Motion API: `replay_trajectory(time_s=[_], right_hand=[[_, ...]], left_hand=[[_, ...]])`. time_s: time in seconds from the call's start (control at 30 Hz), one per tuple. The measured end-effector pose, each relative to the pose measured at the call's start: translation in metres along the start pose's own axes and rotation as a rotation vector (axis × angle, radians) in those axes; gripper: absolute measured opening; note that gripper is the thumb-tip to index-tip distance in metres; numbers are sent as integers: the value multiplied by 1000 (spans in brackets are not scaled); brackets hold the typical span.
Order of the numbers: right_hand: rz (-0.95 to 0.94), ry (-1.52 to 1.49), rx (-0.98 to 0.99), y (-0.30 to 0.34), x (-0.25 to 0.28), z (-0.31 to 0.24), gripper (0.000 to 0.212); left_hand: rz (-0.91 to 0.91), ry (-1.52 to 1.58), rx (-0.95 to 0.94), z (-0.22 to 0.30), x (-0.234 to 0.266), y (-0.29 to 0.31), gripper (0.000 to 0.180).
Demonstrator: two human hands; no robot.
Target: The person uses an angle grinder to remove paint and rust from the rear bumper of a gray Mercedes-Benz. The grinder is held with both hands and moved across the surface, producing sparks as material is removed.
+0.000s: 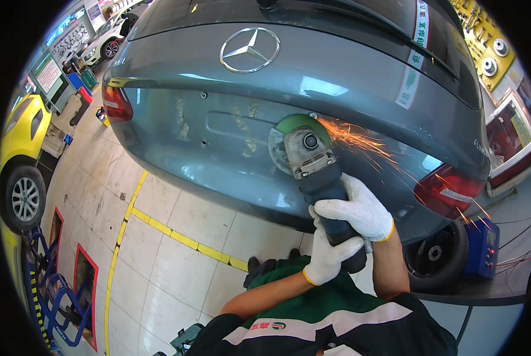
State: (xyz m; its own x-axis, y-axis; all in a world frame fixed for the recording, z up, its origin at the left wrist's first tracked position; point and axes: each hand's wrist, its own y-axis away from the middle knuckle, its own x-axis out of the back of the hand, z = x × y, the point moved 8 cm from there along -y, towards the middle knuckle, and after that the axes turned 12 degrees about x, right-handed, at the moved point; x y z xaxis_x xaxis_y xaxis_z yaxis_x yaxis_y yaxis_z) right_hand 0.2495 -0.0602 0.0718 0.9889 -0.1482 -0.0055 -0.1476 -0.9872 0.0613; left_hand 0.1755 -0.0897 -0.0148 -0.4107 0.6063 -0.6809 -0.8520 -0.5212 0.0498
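Grinder [323,185]: in both hands, its disc [297,123] ahead of them, edge at a stud [313,115] on the car [230,163].
Left hand [332,256]: gloved, wrapped around the grinder's rear end, probably to steer it.
Right hand [365,212]: gloved, clasping the body nearer the disc, likely to steady it against kick.
Sparks [357,136]: flying rightward beyond the right hand, seemingly thrown clear by the disc's angle.
Tyre [416,268]: right of both hands, beside a blue box [482,252].
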Motion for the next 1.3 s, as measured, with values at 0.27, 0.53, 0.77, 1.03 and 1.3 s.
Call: replay_trajectory(time_s=[0.27,0.53,0.77,1.03,1.3], right_hand=[[17,36,13,-2,2,0,51],[10,36,27,-2,2,0,53],[10,31,48,-2,2,1,53],[13,20,57,-2,1,2,50],[30,-53,41,7,2,-4,48]], left_hand=[[37,-1,-31,3,1,0,47],[40,37,5,-3,2,0,45],[39,5,-51,3,1,-1,44],[-22,30,-37,4,-1,0,43],[161,-74,-115,1,2,2,50]])
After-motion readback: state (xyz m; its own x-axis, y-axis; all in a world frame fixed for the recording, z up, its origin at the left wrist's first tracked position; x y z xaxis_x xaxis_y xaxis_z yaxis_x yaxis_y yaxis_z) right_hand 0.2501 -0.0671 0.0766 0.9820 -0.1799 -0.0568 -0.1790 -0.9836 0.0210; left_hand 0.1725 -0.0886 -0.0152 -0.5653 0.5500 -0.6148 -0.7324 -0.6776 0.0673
